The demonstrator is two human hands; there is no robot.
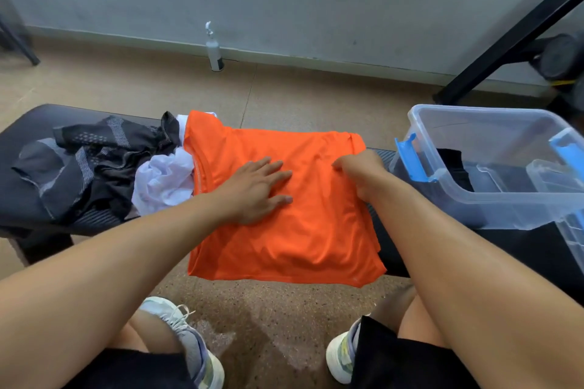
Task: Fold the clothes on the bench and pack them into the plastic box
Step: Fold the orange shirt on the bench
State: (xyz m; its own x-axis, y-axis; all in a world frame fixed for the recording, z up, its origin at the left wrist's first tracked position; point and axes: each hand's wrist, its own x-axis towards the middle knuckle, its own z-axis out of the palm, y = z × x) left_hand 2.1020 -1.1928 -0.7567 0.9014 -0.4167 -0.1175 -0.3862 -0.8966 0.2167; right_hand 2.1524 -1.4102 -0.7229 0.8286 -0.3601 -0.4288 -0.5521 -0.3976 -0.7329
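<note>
An orange shirt [316,224], partly folded, lies across the middle of the dark bench [19,142], and its lower hem hangs over the front edge. My left hand [256,189] presses flat on the shirt with straight fingers. My right hand [360,174] grips the shirt's right edge with curled fingers. To the left lie a crumpled white garment [161,183] and a black and grey patterned garment [85,161]. A clear plastic box [493,208] with blue latches stands on the right end of the bench, with dark clothing [455,164] inside.
A white spray bottle [214,49] stands on the floor by the far wall. A black slanted metal bar [512,38] rises at the right, beside dark equipment. My knees and two light sneakers show below the bench on the speckled floor.
</note>
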